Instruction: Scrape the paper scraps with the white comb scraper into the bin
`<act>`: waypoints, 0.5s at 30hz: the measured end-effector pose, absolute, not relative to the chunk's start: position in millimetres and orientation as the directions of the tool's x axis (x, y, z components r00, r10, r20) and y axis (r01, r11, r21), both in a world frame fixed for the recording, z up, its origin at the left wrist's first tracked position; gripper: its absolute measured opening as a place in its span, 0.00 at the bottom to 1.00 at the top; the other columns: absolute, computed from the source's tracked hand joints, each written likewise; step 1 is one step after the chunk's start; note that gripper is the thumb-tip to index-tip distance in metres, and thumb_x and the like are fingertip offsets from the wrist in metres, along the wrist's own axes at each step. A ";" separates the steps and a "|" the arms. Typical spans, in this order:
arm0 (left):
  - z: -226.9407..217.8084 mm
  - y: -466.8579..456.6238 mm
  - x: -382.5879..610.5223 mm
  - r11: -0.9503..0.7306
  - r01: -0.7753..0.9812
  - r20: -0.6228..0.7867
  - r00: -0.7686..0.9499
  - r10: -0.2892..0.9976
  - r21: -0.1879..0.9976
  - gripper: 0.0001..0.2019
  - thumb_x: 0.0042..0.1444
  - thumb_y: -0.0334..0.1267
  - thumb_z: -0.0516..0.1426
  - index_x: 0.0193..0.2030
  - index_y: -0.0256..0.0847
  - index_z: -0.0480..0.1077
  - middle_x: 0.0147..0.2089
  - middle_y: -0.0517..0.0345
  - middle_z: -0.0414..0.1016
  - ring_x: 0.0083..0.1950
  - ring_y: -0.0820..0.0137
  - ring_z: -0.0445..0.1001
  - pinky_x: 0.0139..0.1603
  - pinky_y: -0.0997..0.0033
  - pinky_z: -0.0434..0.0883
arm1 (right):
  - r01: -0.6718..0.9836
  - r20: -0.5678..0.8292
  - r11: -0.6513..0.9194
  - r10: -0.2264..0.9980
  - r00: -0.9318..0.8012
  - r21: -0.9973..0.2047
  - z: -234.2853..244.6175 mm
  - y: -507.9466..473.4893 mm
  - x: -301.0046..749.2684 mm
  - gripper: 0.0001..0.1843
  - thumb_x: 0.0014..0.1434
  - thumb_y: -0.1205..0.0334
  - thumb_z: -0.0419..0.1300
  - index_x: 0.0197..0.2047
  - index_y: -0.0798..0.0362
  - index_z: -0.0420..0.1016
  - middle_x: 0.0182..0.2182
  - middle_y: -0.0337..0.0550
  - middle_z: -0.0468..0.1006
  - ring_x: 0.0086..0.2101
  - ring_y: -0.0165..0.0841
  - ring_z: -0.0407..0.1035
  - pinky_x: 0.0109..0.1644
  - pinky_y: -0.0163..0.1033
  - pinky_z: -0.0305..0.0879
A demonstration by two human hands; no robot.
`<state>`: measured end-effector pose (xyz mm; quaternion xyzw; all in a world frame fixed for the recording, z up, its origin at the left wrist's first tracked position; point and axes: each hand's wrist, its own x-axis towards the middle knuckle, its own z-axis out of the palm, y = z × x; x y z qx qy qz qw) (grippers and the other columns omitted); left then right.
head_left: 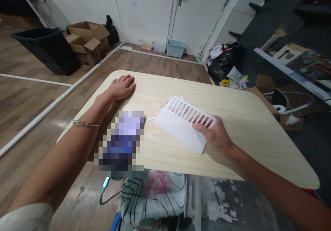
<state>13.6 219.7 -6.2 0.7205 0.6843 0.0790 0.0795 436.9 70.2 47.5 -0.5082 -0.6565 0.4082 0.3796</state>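
**Flat white plate with a row of oblong slots (pixel 181 129) held in the right hand (pixel 218 134); small pinkish-white pieces (pixel 152 118) lying loose**

In the head view, the plate is held above the middle of the pale wood-grain surface (pixel 248 131) with rounded corners. The right hand's grip is clamped on the plate's right end: the thumb is laid over the near face, and the fingers are tucked behind, partly seen through the slots. The left hand (pixel 122 87) is laid palm down near the far left corner, its grip spread on the surface with nothing seen in it.

As things lie, the plate is taken up and has not been set down. The small pieces are left loose on the surface, along the plate's left and far edges, seemingly ungathered. How much handling is left cannot be judged from this.

Part of the pieces is covered by the plate; pinkish tones are seen through its left slots, but neither number nor shape can be made out. The plate's back is hidden, and whether its lower edge is touching the surface cannot be told. The dark and pale violet oblong object (pixel 126 134) on the left is blurred by coarse blocks. Below, the striped pale-blue fabric (pixel 165 205), with a clear bag of pink bits (pixel 156 182) on it, is cut off by the lower edge.
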 end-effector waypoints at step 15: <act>-6.8 220.8 12.6 -0.061 0.967 0.001 0.063 0.998 0.246 0.39 0.83 0.56 0.41 0.93 0.43 0.64 0.97 0.41 0.58 0.97 0.37 0.55 0.94 0.29 0.56 | 0.332 0.030 0.177 0.915 -0.403 -0.927 48.8 105.4 418.0 0.11 0.50 0.51 0.73 0.28 0.50 0.87 0.24 0.40 0.83 0.25 0.33 0.70 0.28 0.37 0.62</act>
